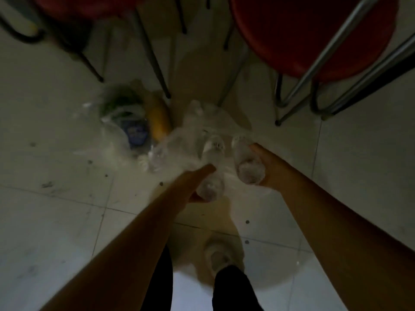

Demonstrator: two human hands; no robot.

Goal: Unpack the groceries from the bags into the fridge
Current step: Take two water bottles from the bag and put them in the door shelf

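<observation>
I look down at a dim tiled floor. My left hand (197,185) grips a clear plastic bottle (212,167), its base towards me. Beside it, my right hand (267,164) holds a second clear bottle (246,160) the same way. Both bottles hang just above a crumpled clear plastic bag (179,140) lying on the floor. Left of that lies another clear bag (116,122) with green produce, a blue-labelled item (135,132) and a yellow-orange item (158,122) next to it. The frame is blurred. No fridge is in view.
Two red stools (303,34) on metal legs (323,57) stand over the far floor, legs close behind the bags. My white shoe (219,257) and dark trouser legs are at the bottom. Pale floor tiles (56,221) spread left and right.
</observation>
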